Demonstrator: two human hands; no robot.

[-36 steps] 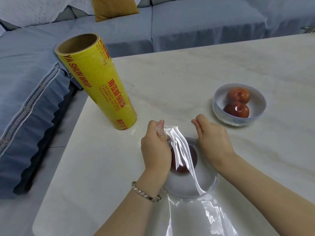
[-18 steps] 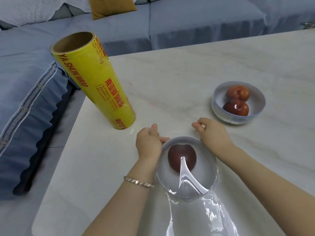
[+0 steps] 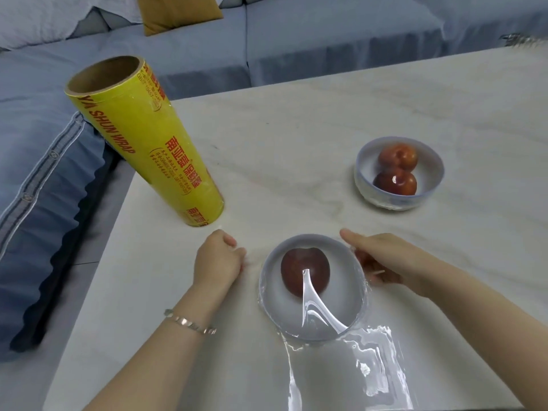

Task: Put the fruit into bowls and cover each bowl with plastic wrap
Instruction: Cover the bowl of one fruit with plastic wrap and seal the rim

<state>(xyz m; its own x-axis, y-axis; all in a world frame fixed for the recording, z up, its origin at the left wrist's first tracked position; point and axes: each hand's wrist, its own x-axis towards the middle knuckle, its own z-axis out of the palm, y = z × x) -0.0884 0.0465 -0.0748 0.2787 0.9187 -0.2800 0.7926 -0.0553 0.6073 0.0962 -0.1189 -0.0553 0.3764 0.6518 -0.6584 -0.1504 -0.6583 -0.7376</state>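
Mid-step on covering the near bowl [image 3: 344,280], front-centre of table [image 3: 296,129], one fruit [image 3: 296,271] inside. Plastic wrap [image 3: 341,372] drawn over the rim, twisted ridge across the top, slack sheet trailing toward the camera. Next: needs ridge flattened, edges tucked down all round. Left hand [image 3: 218,262] fisted just left of bowl, seemingly pinching the film edge. Right hand [image 3: 382,256] cupped against right wall, forefinger along rim; gripping or only pressing, cannot tell. Far bowl [image 3: 430,161] looks already covered; roll [image 3: 145,143] upright at left.
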